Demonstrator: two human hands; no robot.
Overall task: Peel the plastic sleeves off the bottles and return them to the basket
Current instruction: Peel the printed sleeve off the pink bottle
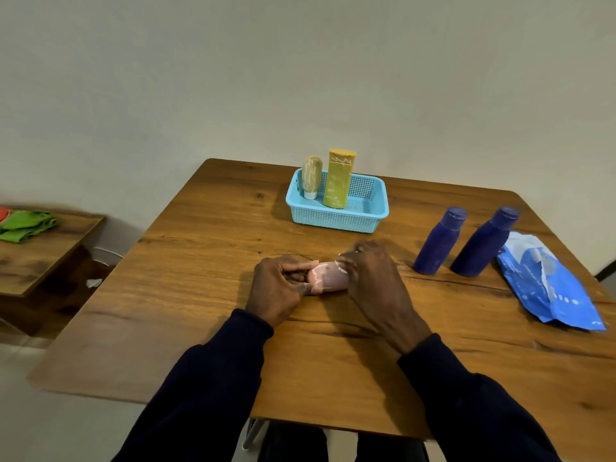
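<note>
Bottles, basket and sleeves lying along the table's far and right sides, hands meeting at its middle
The basket (336, 225) is sitting near the far edge of the table (200, 295), with a tube (311, 176) standing in its left end and a tall bottle (338, 181) just right of it. A third bottle (438, 241) and a fourth bottle (483, 243) are standing side by side toward the right edge, with loose sleeves (546, 285) lying just right of them. The left hand (278, 288) and right hand (373, 278) are holding a small bottle (328, 276) between them at the middle. A side table (40, 255) is standing off the left edge, carrying cloths (25, 223)
</note>
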